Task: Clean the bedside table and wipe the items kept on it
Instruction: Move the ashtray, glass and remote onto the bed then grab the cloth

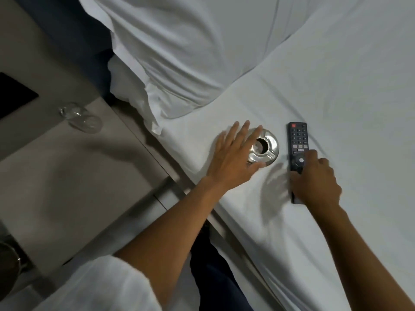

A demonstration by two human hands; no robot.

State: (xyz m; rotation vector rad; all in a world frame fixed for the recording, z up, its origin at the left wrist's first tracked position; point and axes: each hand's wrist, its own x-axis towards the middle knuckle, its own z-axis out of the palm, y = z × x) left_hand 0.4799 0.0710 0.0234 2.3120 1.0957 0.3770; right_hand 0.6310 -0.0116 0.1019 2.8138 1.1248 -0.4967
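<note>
A shiny steel ashtray (pixel 270 147) rests on the white bed sheet (pixel 336 104) close to the mattress edge. My left hand (pixel 233 153) hovers over its left side with fingers spread, holding nothing. Right of the ashtray lies a black TV remote (pixel 297 140) flat on the sheet. My right hand (pixel 314 182) covers its lower half, fingers curled around it and thumb on its round pad. The beige bedside table (pixel 67 176) is at the left, with a clear drinking glass (pixel 80 118) on its far part.
A white pillow (pixel 190 63) lies beyond the ashtray. A dark flat panel (pixel 13 95) sits at the far left by the table. A dark round object (pixel 9 259) shows at the lower left edge. My legs stand between table and bed.
</note>
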